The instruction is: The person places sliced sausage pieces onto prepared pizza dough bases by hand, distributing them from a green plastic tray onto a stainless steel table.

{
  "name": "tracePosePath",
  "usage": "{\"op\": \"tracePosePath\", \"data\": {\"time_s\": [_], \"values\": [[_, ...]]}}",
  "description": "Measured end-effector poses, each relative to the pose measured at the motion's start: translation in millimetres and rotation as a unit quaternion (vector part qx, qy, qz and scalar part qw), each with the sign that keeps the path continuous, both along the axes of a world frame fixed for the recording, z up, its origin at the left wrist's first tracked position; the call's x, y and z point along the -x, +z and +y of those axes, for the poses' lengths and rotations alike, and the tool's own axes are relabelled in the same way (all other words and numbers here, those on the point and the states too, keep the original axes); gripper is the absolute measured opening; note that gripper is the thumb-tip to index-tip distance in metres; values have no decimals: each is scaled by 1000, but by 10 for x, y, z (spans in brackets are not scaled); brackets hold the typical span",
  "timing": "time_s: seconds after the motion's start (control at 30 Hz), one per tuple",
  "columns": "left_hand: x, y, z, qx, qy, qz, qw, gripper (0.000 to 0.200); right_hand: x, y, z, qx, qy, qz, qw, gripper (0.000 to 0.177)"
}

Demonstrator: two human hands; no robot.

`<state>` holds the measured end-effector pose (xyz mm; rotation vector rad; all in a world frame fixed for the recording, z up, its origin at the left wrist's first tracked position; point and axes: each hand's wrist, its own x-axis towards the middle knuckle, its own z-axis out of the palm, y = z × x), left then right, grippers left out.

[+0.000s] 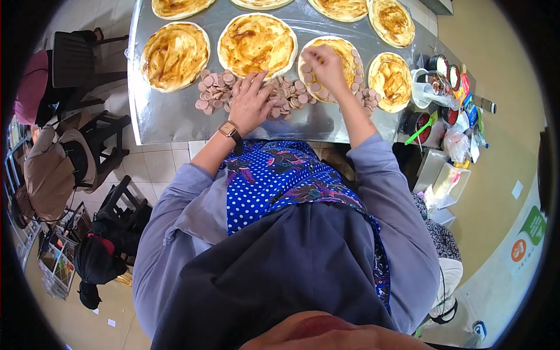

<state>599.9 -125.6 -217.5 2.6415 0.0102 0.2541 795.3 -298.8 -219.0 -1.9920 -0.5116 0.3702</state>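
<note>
Sauced round pizza bases lie on a metal table. My right hand (326, 65) is over the pizza base (332, 48) right of centre, its fingers pinched together; what they hold, if anything, is hidden. Round sausage slices (315, 87) run along that base's left, lower and right rim. My left hand (251, 100), with a watch on the wrist, lies with fingers spread on a heap of loose sausage slices (216, 91). Its fingertips reach the lower edge of another pizza base (257, 45), which has only sauce on it.
More sauced bases stand at left (175, 56) and right (390, 82), with several along the far side. Beyond the table's right edge are tubs, a white jug (424, 87), a green spatula (421, 129) and plastic bags (457, 143). Dark chairs (109, 137) stand left.
</note>
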Motion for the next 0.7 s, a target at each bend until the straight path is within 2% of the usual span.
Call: {"op": "tracePosePath", "data": {"time_s": [0.13,0.27,0.33,0.37,0.43,0.57,0.63,0.67,0.7], "values": [[0,21,-28,-7,-8,11,1000,36,-551,-267,-132,61,-50,-39,996,16],[-5,20,-47,-10,-9,13,1000,38,-665,-317,-120,126,-60,-45,989,13],[7,18,-37,-10,-7,12,1000,38,-680,-347,-122,163,-47,-140,976,13],[17,17,-32,-11,-7,14,1000,38,-690,-358,-133,163,-47,-140,976,13],[21,10,-25,-11,-5,16,1000,38,-733,-380,-155,94,-98,-46,990,14],[46,-27,-13,-8,1,18,1000,38,-803,-397,-213,126,-118,-55,984,15],[38,-26,-26,-9,3,16,1000,39,-756,-299,-205,230,-100,-151,956,13],[36,-27,-32,-6,3,15,1000,38,-715,-258,-193,229,-100,-150,956,13],[35,-21,-29,-4,3,14,1000,38,-651,-198,-168,232,-100,-199,947,12]]}}
